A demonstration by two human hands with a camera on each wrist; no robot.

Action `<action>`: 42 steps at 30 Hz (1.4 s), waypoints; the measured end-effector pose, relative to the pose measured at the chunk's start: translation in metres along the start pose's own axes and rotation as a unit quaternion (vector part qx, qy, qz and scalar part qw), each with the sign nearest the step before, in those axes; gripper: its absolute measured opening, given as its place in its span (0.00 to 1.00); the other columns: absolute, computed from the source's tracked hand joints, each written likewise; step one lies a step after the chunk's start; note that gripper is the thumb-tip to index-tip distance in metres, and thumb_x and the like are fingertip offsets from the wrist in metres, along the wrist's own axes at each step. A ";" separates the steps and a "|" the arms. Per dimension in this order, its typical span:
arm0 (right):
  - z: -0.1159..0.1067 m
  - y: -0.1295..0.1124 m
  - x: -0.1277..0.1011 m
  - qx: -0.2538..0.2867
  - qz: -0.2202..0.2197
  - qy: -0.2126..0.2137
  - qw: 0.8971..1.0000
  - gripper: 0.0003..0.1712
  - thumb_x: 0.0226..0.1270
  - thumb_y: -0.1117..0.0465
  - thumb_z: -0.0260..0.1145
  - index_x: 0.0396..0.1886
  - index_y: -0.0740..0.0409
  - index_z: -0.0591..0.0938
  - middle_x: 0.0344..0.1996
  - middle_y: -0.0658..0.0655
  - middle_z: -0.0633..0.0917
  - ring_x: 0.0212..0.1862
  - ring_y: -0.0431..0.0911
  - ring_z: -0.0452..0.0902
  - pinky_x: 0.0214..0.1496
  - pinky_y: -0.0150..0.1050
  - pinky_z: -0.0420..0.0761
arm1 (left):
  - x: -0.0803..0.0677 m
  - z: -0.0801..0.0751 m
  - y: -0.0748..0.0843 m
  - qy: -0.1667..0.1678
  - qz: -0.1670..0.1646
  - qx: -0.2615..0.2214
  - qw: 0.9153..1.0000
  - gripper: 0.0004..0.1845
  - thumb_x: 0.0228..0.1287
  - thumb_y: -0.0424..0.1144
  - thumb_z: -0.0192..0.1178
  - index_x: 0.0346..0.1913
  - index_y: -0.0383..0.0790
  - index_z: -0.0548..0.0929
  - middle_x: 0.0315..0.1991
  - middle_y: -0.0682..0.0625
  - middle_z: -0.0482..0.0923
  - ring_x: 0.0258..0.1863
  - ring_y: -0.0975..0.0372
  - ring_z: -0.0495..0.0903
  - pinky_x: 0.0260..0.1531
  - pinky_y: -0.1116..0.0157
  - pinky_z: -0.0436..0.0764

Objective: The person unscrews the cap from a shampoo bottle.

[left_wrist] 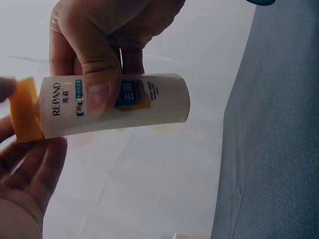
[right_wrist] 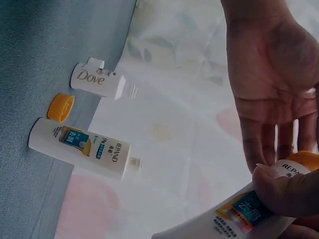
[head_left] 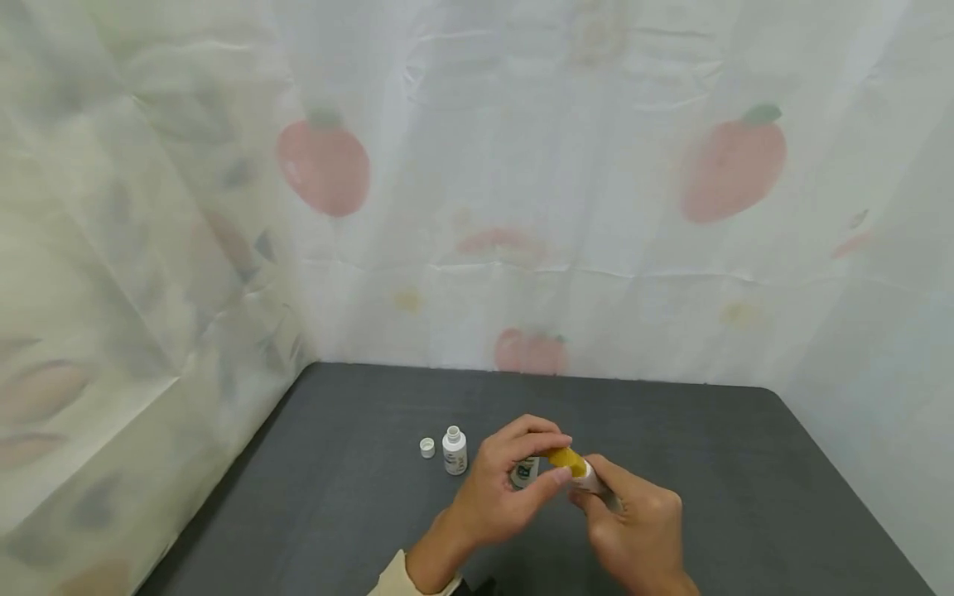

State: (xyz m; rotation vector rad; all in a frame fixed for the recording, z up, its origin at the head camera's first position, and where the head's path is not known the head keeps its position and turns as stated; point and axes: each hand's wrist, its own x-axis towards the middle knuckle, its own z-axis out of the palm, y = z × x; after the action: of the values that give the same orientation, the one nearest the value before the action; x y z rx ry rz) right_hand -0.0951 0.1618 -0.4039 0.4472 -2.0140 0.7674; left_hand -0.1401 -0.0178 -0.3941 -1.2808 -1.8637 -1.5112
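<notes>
My right hand (head_left: 637, 526) grips a white shampoo bottle (left_wrist: 164, 102) labelled REPAND, its thumb across the front label. At the bottle's top, my left hand (head_left: 503, 484) pinches the yellow cap (head_left: 568, 460) between fingers and thumb. The cap sits at the neck end, slightly askew in the left wrist view; I cannot tell whether it is loose. A second REPAND bottle (right_wrist: 94, 149) stands uncapped on the table, largely hidden behind my left hand in the head view. Its orange cap (right_wrist: 61, 107) lies beside it.
An uncapped white Dove bottle (head_left: 455, 454) stands left of the hands, with its small white cap (head_left: 427, 448) beside it. The dark grey table (head_left: 358, 513) is enclosed by pale fruit-printed curtains (head_left: 522, 165) at the back and sides.
</notes>
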 end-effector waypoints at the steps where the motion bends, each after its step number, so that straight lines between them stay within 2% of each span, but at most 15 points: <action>1: 0.000 0.000 0.000 -0.007 0.002 0.001 1.000 0.25 0.29 0.72 0.87 0.35 0.58 0.92 0.28 0.52 0.93 0.24 0.38 0.88 0.29 0.23 0.83 | 0.001 0.000 0.000 0.006 -0.003 0.004 1.000 0.15 0.69 0.28 0.66 0.57 0.37 0.85 0.50 0.43 0.82 0.45 0.58 0.84 0.47 0.64 0.88; 5: 0.000 -0.001 -0.002 -0.012 -0.018 0.012 1.000 0.26 0.28 0.71 0.88 0.36 0.59 0.93 0.28 0.53 0.93 0.23 0.38 0.87 0.29 0.23 0.83 | 0.005 0.004 0.000 0.028 0.006 -0.006 1.000 0.14 0.67 0.26 0.68 0.54 0.35 0.85 0.48 0.42 0.83 0.44 0.57 0.86 0.44 0.65 0.89; 9: 0.002 0.000 -0.002 0.002 -0.044 0.019 0.999 0.26 0.28 0.69 0.88 0.37 0.60 0.93 0.28 0.53 0.93 0.25 0.39 0.89 0.31 0.23 0.84 | 0.010 0.009 0.001 0.028 0.040 -0.012 0.999 0.12 0.68 0.23 0.65 0.52 0.33 0.87 0.49 0.40 0.86 0.48 0.56 0.88 0.46 0.64 0.89; 11: 0.002 0.000 -0.001 0.014 -0.038 0.019 0.999 0.26 0.29 0.69 0.87 0.37 0.61 0.93 0.27 0.54 0.93 0.25 0.41 0.89 0.31 0.23 0.84 | 0.011 0.010 0.002 0.027 0.047 -0.005 0.999 0.10 0.68 0.24 0.65 0.50 0.34 0.88 0.48 0.40 0.87 0.47 0.56 0.88 0.46 0.65 0.89; 15: 0.000 -0.001 0.001 0.016 -0.011 0.006 1.000 0.24 0.31 0.70 0.88 0.35 0.60 0.93 0.28 0.54 0.93 0.25 0.40 0.89 0.31 0.22 0.84 | 0.006 0.007 0.004 0.022 0.025 0.001 0.999 0.12 0.69 0.27 0.65 0.53 0.35 0.87 0.48 0.42 0.85 0.44 0.58 0.85 0.43 0.67 0.87; 18: -0.001 -0.002 0.002 0.003 0.000 -0.003 1.000 0.23 0.31 0.70 0.88 0.35 0.56 0.93 0.27 0.52 0.93 0.24 0.37 0.88 0.29 0.23 0.83 | 0.002 0.006 0.004 0.022 0.006 0.004 1.000 0.15 0.69 0.28 0.66 0.57 0.37 0.85 0.50 0.42 0.83 0.43 0.59 0.84 0.42 0.67 0.87; 20: -0.001 -0.003 0.001 0.004 0.000 -0.003 1.000 0.23 0.32 0.70 0.88 0.34 0.54 0.92 0.25 0.49 0.92 0.21 0.33 0.83 0.27 0.22 0.80 | 0.002 0.007 0.004 0.029 0.001 0.006 1.000 0.15 0.69 0.28 0.67 0.57 0.38 0.85 0.50 0.43 0.83 0.43 0.59 0.84 0.42 0.67 0.87; 24: 0.003 -0.003 -0.004 0.022 -0.021 0.008 1.000 0.23 0.32 0.70 0.87 0.35 0.55 0.93 0.25 0.50 0.92 0.21 0.34 0.84 0.28 0.22 0.81 | 0.005 0.015 0.002 0.054 0.020 -0.016 0.998 0.15 0.66 0.24 0.67 0.55 0.34 0.84 0.47 0.40 0.84 0.43 0.56 0.86 0.41 0.65 0.89; 28: 0.008 -0.001 -0.006 0.022 -0.045 0.027 0.998 0.27 0.27 0.69 0.88 0.37 0.60 0.93 0.27 0.53 0.93 0.26 0.40 0.89 0.32 0.23 0.84 | 0.007 0.024 0.002 0.068 0.045 -0.040 0.996 0.13 0.65 0.19 0.65 0.51 0.29 0.85 0.43 0.37 0.86 0.42 0.53 0.88 0.40 0.63 0.90; 30: 0.007 0.000 -0.006 0.021 -0.041 0.031 0.998 0.27 0.27 0.69 0.88 0.38 0.61 0.93 0.28 0.54 0.93 0.26 0.41 0.89 0.32 0.23 0.84 | 0.006 0.027 0.003 0.072 0.038 -0.042 0.996 0.12 0.65 0.20 0.66 0.50 0.30 0.86 0.42 0.37 0.86 0.41 0.54 0.88 0.39 0.64 0.90; 33: 0.004 0.001 -0.005 0.013 -0.030 0.029 0.999 0.28 0.27 0.68 0.88 0.38 0.62 0.93 0.29 0.55 0.93 0.27 0.41 0.90 0.32 0.22 0.84 | 0.000 0.027 0.004 0.066 0.017 -0.051 0.996 0.14 0.67 0.22 0.64 0.54 0.30 0.85 0.46 0.37 0.84 0.44 0.53 0.87 0.44 0.64 0.90; 37: 0.000 0.000 -0.003 0.005 -0.009 0.016 1.000 0.27 0.28 0.68 0.89 0.37 0.62 0.93 0.30 0.56 0.94 0.27 0.43 0.90 0.32 0.21 0.84 | -0.005 0.024 0.003 0.046 0.012 -0.055 0.997 0.19 0.69 0.22 0.61 0.61 0.27 0.81 0.52 0.35 0.81 0.50 0.51 0.86 0.51 0.61 0.89; 40: -0.002 0.000 -0.003 -0.002 -0.009 0.008 1.000 0.27 0.28 0.69 0.89 0.38 0.61 0.93 0.29 0.55 0.93 0.25 0.41 0.89 0.30 0.22 0.83 | -0.005 0.022 0.001 0.056 0.018 -0.025 0.998 0.18 0.67 0.24 0.66 0.60 0.29 0.83 0.50 0.37 0.82 0.48 0.54 0.86 0.47 0.63 0.90; 42: -0.002 -0.001 -0.004 0.003 -0.011 0.004 1.000 0.27 0.29 0.69 0.88 0.38 0.59 0.93 0.27 0.52 0.93 0.23 0.37 0.86 0.29 0.22 0.82 | -0.004 0.021 0.002 0.069 0.010 -0.023 0.997 0.18 0.65 0.25 0.70 0.58 0.33 0.84 0.48 0.39 0.83 0.45 0.55 0.86 0.44 0.64 0.90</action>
State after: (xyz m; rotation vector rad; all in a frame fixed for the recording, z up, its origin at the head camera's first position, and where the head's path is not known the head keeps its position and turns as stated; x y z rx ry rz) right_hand -0.0911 0.1629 -0.4065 0.4693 -1.9968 0.7600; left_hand -0.1318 0.0005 -0.4029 -1.1793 -1.7345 -1.5987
